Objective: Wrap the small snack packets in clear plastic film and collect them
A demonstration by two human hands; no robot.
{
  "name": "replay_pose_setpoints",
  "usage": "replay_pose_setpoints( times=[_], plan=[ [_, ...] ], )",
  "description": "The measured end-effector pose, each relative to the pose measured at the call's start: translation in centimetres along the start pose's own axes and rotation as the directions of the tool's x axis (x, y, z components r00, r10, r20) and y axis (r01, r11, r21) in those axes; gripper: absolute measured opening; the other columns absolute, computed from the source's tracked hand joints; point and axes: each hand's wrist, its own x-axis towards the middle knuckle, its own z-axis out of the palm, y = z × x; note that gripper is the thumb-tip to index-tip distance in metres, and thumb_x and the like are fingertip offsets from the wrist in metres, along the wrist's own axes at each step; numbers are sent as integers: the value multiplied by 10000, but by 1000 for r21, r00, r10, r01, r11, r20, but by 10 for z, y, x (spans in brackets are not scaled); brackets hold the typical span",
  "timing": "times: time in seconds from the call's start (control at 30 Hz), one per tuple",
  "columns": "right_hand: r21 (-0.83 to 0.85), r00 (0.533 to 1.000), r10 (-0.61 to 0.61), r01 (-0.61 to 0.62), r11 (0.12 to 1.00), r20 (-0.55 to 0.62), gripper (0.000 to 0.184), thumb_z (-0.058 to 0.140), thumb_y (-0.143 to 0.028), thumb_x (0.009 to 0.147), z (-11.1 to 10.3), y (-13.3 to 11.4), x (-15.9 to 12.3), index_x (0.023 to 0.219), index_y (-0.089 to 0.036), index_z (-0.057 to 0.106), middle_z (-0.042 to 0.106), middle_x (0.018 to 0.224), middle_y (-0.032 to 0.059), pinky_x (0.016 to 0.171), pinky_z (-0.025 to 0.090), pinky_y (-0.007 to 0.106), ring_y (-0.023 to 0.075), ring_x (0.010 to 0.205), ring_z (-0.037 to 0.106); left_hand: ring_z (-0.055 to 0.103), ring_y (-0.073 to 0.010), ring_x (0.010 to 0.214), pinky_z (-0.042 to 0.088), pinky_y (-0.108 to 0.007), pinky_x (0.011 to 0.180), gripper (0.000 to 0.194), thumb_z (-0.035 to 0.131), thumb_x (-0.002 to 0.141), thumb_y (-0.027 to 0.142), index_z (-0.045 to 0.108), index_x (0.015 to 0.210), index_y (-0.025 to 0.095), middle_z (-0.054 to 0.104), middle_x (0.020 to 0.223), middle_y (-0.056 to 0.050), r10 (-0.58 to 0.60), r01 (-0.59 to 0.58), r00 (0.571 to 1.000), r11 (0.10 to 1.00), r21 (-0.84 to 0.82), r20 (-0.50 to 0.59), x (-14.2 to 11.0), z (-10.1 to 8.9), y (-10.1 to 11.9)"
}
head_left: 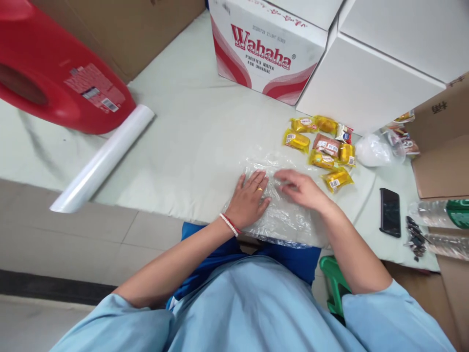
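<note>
A thin, crinkled piece of clear plastic (pixel 284 220), a bag or a sheet of film, lies on the pale green tablecloth and reaches the front edge. My left hand (pixel 249 198) rests flat on it, fingers spread, with a ring and a beaded bracelet showing. Just above its upper right part is my right hand (pixel 298 187), slightly blurred, its fingers apart and loosely bent with nothing in them. Whether the right fingertips touch the plastic I cannot tell. Beyond the right hand lie several small yellow-wrapped snacks (pixel 296 141), together with a brown packet (pixel 326 145).
On the left are a white roll (pixel 104 159) and a big red jug (pixel 73 73). A Wahaha carton (pixel 267 54) and white boxes (pixel 370 73) line the back. To the right are a phone (pixel 390 212), plastic bottles (pixel 439 213) and a crumpled white bag (pixel 375 149).
</note>
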Motion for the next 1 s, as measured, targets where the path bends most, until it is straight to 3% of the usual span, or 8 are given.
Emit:
replay_pose_setpoints(
  times=[0.07,0.13,0.27,0.4,0.63,0.8,0.87,1.0],
  plan=[
    [-34,938,173,-191,981,-301,333,567,-334,970,6,12,5,1208,-201,758,765,1213,128,1003,583,434,255,1047,721,339,-319,1625,237,-607,1331,534,488,1063,358,492,1547,133,433,1700,-189,-7,7,1000,1000,-2,-13,1,1,0],
    [3,869,235,-260,966,-435,334,532,-353,1001,14,15,8,1197,-196,753,767,1185,134,991,591,447,262,1041,720,364,-305,1615,268,-585,1326,492,480,1066,345,528,1513,145,482,1669,-181,-27,26,999,1000,-17,-42,1,2,0],
    [-26,974,37,-44,999,-225,333,542,-329,1026,48,-3,0,1283,-228,729,732,1328,128,1120,535,496,282,1243,671,395,-286,1599,300,-559,1317,439,459,1069,312,580,1461,156,550,1617,-167,-72,70,993,997,-26,-92,2,2,-2],
    [-173,982,-20,-12,985,-187,469,583,-387,1031,74,-5,-13,1443,-171,646,541,1591,198,1241,413,593,350,1479,502,393,-290,1600,285,-550,1327,422,457,1062,291,634,1416,144,589,1588,-151,-93,97,989,995,34,-113,3,-8,-5],
    [-233,966,2,-64,970,-259,512,561,-409,1051,64,30,-28,1495,-159,606,488,1636,211,1269,366,634,363,1545,434,367,-374,1606,195,-707,1301,532,450,1066,402,563,1535,177,474,1677,-170,-240,254,966,952,168,-102,12,-24,-24],
    [-212,941,-16,-59,975,-337,493,543,-418,1067,51,25,-46,1510,-206,597,518,1619,187,1247,409,628,336,1530,472,328,-359,1627,123,-754,1287,585,353,1097,476,457,1625,246,372,1738,-143,-250,262,964,948,182,-86,8,-20,-34],
    [-193,962,-60,8,981,-266,524,563,-420,1065,46,12,-61,1558,-242,553,492,1650,163,1260,404,614,317,1550,456,316,-354,1634,99,-758,1288,591,341,1101,486,442,1635,254,362,1742,-144,-256,267,963,947,179,-83,6,-19,-34],
    [-128,981,-180,188,974,74,557,670,-381,1017,42,-18,-100,1559,-303,569,501,1659,107,1286,390,600,312,1587,415,291,-350,1644,59,-762,1291,604,343,1098,498,415,1652,267,340,1752,-146,-252,261,965,951,168,-70,6,-20,-35]
  ],
)
